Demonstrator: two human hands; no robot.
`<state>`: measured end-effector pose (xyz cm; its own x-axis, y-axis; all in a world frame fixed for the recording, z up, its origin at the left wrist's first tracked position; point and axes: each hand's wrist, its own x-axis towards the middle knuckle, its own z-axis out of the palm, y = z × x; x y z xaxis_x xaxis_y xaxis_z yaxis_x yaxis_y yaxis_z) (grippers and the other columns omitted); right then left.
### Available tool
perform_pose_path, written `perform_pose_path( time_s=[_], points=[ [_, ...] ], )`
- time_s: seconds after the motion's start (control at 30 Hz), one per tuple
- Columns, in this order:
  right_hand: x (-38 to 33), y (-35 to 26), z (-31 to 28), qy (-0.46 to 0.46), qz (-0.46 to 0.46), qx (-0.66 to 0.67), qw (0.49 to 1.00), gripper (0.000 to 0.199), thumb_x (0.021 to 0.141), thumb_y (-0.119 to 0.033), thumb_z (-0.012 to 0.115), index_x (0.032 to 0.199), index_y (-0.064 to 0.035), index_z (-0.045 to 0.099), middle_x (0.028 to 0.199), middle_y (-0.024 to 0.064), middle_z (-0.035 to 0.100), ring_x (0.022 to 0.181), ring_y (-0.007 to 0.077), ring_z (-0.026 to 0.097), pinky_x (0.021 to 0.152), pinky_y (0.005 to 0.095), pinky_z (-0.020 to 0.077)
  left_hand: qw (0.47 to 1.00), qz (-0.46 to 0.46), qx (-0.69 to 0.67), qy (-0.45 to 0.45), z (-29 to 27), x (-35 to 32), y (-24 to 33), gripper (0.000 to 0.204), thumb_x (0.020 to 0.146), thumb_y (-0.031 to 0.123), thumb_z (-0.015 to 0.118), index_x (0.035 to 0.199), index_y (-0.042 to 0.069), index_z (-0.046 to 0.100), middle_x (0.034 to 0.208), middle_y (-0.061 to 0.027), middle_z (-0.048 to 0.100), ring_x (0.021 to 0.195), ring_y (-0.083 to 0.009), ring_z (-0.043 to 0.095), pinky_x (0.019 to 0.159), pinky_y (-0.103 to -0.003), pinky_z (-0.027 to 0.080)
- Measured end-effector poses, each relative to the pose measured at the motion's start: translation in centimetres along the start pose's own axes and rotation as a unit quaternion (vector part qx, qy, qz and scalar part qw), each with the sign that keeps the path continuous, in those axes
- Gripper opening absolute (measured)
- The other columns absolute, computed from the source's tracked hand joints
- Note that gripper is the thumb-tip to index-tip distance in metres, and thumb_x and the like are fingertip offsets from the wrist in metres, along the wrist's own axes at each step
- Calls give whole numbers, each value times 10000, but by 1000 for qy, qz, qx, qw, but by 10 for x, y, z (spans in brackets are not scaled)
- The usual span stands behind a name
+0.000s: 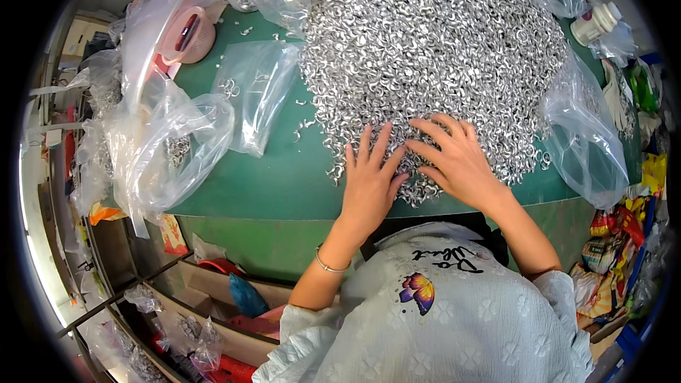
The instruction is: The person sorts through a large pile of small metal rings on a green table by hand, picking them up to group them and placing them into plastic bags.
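A wide heap of small, curved, silvery metal pieces covers much of the green table. At the heap's near edge my left hand rests with its fingers spread over the pieces. Close beside it on the right, my right hand lies on the heap too, fingers apart and pointing to the left. Neither hand shows anything gripped. Some pieces under the fingertips are hidden. A few loose pieces lie just left of the heap.
Clear plastic bags lie left of the heap, one holding metal pieces. Another bag hangs over the right edge. A pink basket stands at the far left, a white bottle at the far right. Below the left edge are compartments.
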<state>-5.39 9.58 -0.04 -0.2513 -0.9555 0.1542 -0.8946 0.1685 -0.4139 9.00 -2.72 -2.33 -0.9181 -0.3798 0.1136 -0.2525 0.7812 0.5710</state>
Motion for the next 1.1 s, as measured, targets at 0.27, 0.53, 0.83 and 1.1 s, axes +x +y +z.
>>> perform_pose_path(
  time_s=[0.27,0.53,0.83,1.1],
  points=[
    [-31,19,2,73,79,-82,991,99,765,-156,625,830,-85,603,1210,54,487,1204,286,370,1001,509,203,995,-66,27,67,-4,-17,-15,308,769,76,647,1070,102,588,1372,-123,368,1295,-380,277,1041,-574,168],
    [-21,-2,8,98,42,45,993,199,717,-124,670,899,-75,606,1100,59,521,1070,252,458,907,420,305,998,-48,1,34,-1,-28,5,365,747,104,667,1098,81,572,1364,-134,347,1271,-368,291,1012,-602,172],
    [-22,9,10,81,26,6,996,230,704,-162,696,908,-97,613,1101,45,523,1096,254,439,910,431,284,989,-86,39,110,10,-27,-17,297,780,38,620,1061,134,611,1345,-116,386,1265,-343,329,1030,-563,182],
    [25,3,39,186,11,-50,981,174,690,-99,670,843,-83,587,916,24,541,914,209,494,805,371,322,984,-123,43,120,4,-27,-16,426,760,76,663,1156,65,505,1277,-100,437,1230,-321,379,1031,-556,189]
  ],
)
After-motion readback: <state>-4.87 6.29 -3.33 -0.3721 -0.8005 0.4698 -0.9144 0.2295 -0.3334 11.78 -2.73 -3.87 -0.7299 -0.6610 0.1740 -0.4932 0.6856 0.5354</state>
